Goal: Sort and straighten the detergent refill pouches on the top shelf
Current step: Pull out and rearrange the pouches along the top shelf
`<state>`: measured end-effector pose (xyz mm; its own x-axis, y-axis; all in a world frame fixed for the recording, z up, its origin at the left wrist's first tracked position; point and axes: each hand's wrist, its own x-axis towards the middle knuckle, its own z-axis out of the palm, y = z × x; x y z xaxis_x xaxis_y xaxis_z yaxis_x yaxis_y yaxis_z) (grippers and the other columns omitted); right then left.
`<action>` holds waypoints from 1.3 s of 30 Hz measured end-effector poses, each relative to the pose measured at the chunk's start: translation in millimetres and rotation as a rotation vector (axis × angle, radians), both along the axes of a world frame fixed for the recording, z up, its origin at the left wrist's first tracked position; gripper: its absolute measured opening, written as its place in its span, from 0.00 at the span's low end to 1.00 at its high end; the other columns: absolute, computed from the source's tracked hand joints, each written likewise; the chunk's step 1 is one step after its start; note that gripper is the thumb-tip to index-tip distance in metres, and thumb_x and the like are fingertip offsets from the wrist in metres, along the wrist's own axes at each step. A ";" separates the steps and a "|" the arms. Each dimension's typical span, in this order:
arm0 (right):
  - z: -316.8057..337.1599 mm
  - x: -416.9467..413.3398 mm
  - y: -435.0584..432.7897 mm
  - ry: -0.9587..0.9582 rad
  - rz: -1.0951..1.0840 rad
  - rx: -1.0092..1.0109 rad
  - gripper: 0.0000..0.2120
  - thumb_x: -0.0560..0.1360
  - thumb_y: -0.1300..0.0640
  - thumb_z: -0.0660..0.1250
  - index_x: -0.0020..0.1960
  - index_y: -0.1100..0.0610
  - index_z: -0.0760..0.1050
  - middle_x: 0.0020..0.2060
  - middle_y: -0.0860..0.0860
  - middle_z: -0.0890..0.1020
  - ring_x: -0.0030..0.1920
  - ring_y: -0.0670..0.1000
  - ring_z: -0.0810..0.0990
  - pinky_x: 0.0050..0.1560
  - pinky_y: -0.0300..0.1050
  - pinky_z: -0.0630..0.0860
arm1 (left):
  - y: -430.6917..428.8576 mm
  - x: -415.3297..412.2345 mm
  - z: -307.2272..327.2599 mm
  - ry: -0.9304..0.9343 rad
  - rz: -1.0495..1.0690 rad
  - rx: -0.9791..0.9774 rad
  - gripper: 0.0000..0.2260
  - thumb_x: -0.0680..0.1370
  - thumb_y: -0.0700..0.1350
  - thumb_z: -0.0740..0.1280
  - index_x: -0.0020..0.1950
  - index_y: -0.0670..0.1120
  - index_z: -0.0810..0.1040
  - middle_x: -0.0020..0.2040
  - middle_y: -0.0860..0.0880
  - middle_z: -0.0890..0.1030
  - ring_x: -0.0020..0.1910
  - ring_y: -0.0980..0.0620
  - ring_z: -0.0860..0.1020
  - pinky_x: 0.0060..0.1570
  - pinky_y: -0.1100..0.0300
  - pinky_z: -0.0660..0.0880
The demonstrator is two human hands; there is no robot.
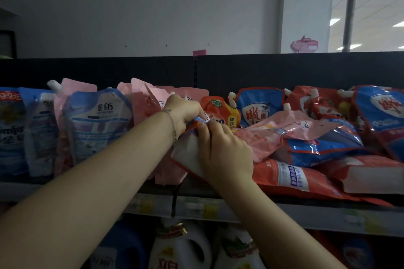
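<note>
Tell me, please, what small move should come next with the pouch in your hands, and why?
Probably stand the red-edged, white-backed plastic pouch upright just right of the upright pink pouches: the left hand and right hand grip its top, it leans, and the red-and-blue pouches beyond lie heaped.

**Red-and-blue plastic-film pouches** (pixel 323 146), right: glossy and creased, with bright highlights along the folds. **Pink plastic-film pouches** (pixel 148 102), centre: smoother, with a duller sheen. **Pale blue-and-white plastic pouch** (pixel 98 122), left: satin, lightly wrinkled. **Red-edged white plastic pouch** (pixel 188 155): smooth film, soft sheen. **White spout caps** (pixel 286 106): hard, matt plastic. **Dark back panel of the shelf** (pixel 284 70): matt. **Grey shelf-edge strip** (pixel 317 216): smooth, carrying paper labels. **White plastic bottle** (pixel 181 244), below: smooth, semi-gloss. **Thin chain bracelet** (pixel 173 126): metallic.
</note>
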<state>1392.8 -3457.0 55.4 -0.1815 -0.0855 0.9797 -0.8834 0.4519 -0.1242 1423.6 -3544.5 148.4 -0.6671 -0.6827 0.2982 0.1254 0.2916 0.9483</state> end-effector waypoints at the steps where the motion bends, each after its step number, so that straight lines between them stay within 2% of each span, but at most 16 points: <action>1: 2.5 -0.5 0.2 0.015 0.007 -0.007 0.23 0.80 0.44 0.50 0.43 0.56 0.77 0.33 0.51 0.80 0.28 0.53 0.78 0.27 0.38 0.61 | 0.2 -0.2 1.9 0.033 -0.001 -0.012 0.29 0.70 0.29 0.70 0.69 0.37 0.67 0.56 0.48 0.72 0.45 0.46 0.74 0.46 0.52 0.78; 3: 4.9 -3.2 0.5 0.051 0.037 -0.014 0.26 0.82 0.43 0.47 0.47 0.58 0.78 0.38 0.53 0.82 0.33 0.54 0.81 0.26 0.41 0.69 | -1.5 0.0 4.1 0.106 0.049 -0.032 0.15 0.69 0.30 0.71 0.53 0.39 0.74 0.53 0.47 0.76 0.47 0.45 0.77 0.49 0.51 0.78; 4: 4.6 -6.3 0.8 0.074 0.052 -0.009 0.27 0.82 0.43 0.47 0.51 0.59 0.79 0.43 0.54 0.83 0.37 0.55 0.82 0.29 0.43 0.74 | -4.0 -1.9 2.6 0.143 0.094 -0.042 0.14 0.68 0.31 0.72 0.50 0.41 0.74 0.51 0.46 0.78 0.48 0.45 0.78 0.49 0.51 0.79; 6: 1.6 -18.5 0.7 0.077 0.117 0.059 0.27 0.82 0.42 0.48 0.60 0.62 0.75 0.54 0.57 0.81 0.50 0.57 0.81 0.43 0.48 0.78 | -8.8 -7.9 -4.9 0.248 0.147 -0.104 0.16 0.70 0.33 0.71 0.52 0.46 0.72 0.48 0.49 0.77 0.51 0.47 0.78 0.47 0.55 0.79; 9: -5.9 -36.7 1.4 -0.148 0.338 0.370 0.30 0.79 0.44 0.57 0.74 0.61 0.60 0.72 0.57 0.65 0.71 0.56 0.64 0.68 0.51 0.66 | -5.9 -10.2 -30.8 0.405 0.164 -0.399 0.16 0.74 0.35 0.70 0.57 0.49 0.71 0.50 0.49 0.78 0.50 0.53 0.79 0.41 0.67 0.77; 11: -17.5 -49.4 -0.2 -0.213 0.343 0.538 0.34 0.78 0.50 0.64 0.76 0.60 0.53 0.76 0.57 0.55 0.76 0.57 0.55 0.73 0.52 0.60 | -5.6 -9.1 -57.5 0.450 0.158 -0.625 0.15 0.74 0.35 0.70 0.57 0.46 0.72 0.50 0.52 0.78 0.51 0.58 0.78 0.47 0.70 0.76; 13: -31.4 -60.3 -2.0 -0.253 0.243 0.654 0.36 0.76 0.58 0.68 0.77 0.58 0.51 0.77 0.57 0.50 0.76 0.60 0.54 0.72 0.54 0.63 | -12.3 -9.7 -88.7 0.401 0.165 -0.736 0.13 0.74 0.36 0.70 0.57 0.44 0.74 0.48 0.58 0.73 0.51 0.65 0.75 0.49 0.75 0.73; 14: -36.1 -64.0 -1.3 -0.318 0.222 0.687 0.37 0.75 0.60 0.68 0.76 0.57 0.52 0.76 0.57 0.50 0.74 0.61 0.58 0.70 0.54 0.67 | -17.6 -12.6 -104.0 0.369 0.162 -0.785 0.12 0.75 0.37 0.70 0.56 0.45 0.74 0.49 0.58 0.72 0.51 0.64 0.74 0.49 0.72 0.74; 17: -39.2 -70.4 1.6 -0.507 0.238 0.746 0.32 0.75 0.63 0.66 0.73 0.57 0.53 0.67 0.59 0.70 0.58 0.56 0.78 0.52 0.47 0.77 | -27.6 -24.8 -132.7 0.368 0.201 -0.975 0.11 0.76 0.40 0.70 0.55 0.48 0.74 0.51 0.52 0.70 0.49 0.54 0.73 0.47 0.65 0.73; 19: -33.1 -68.1 1.7 -0.542 0.225 0.801 0.30 0.76 0.65 0.64 0.72 0.57 0.53 0.58 0.59 0.78 0.51 0.55 0.81 0.46 0.44 0.76 | -29.8 -27.8 -139.4 0.343 0.284 -1.037 0.12 0.76 0.41 0.69 0.57 0.50 0.72 0.51 0.49 0.69 0.46 0.51 0.73 0.42 0.61 0.75; 22: -15.3 -63.8 0.0 -0.564 0.178 0.845 0.24 0.76 0.64 0.63 0.69 0.57 0.60 0.61 0.57 0.76 0.58 0.56 0.77 0.56 0.48 0.75 | -35.5 -22.8 -150.9 0.310 0.411 -1.035 0.15 0.76 0.44 0.69 0.61 0.50 0.73 0.53 0.45 0.67 0.47 0.45 0.75 0.43 0.52 0.78; 25: 2.7 -68.6 -3.8 -0.529 -0.029 0.991 0.18 0.77 0.62 0.62 0.67 0.59 0.68 0.65 0.56 0.72 0.66 0.57 0.70 0.66 0.51 0.69 | -40.5 -18.9 -158.4 0.284 0.453 -1.031 0.16 0.76 0.51 0.66 0.63 0.50 0.73 0.53 0.44 0.68 0.48 0.44 0.73 0.44 0.50 0.78; 28: 13.5 -75.7 -16.7 -0.556 -0.249 1.224 0.20 0.80 0.61 0.59 0.71 0.63 0.65 0.70 0.59 0.68 0.70 0.59 0.66 0.70 0.54 0.64 | -39.2 -19.2 -161.0 0.282 0.456 -1.086 0.18 0.76 0.54 0.63 0.65 0.52 0.69 0.53 0.43 0.73 0.49 0.46 0.71 0.42 0.53 0.75; 31: 19.8 -81.3 -32.6 -0.595 -0.342 1.260 0.23 0.81 0.58 0.59 0.74 0.62 0.59 0.72 0.58 0.64 0.71 0.60 0.63 0.71 0.54 0.62 | -41.0 -21.2 -160.3 0.230 0.448 -1.074 0.20 0.76 0.56 0.62 0.67 0.54 0.67 0.55 0.43 0.73 0.50 0.43 0.72 0.43 0.49 0.76; 36: 6.4 -94.8 -51.6 -0.614 -0.401 1.248 0.22 0.80 0.57 0.62 0.72 0.58 0.65 0.69 0.56 0.69 0.69 0.61 0.67 0.61 0.61 0.70 | -43.6 -28.2 -159.6 0.166 0.338 -1.023 0.24 0.76 0.59 0.57 0.72 0.63 0.56 0.65 0.42 0.73 0.61 0.41 0.73 0.52 0.45 0.75; 39: 1.4 -105.2 -63.5 -0.585 -0.434 1.215 0.21 0.80 0.58 0.61 0.71 0.61 0.66 0.68 0.58 0.70 0.69 0.59 0.68 0.65 0.55 0.68 | -45.3 -29.0 -161.1 0.203 0.294 -1.015 0.25 0.77 0.58 0.58 0.74 0.61 0.56 0.64 0.43 0.74 0.60 0.43 0.74 0.51 0.48 0.76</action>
<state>1287.6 -3520.5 56.8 -0.7588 -0.6414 0.1130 -0.6060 0.7589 0.2385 1394.6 -3589.8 -12.7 -0.3913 -0.1799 0.9025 0.0494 0.9752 0.2158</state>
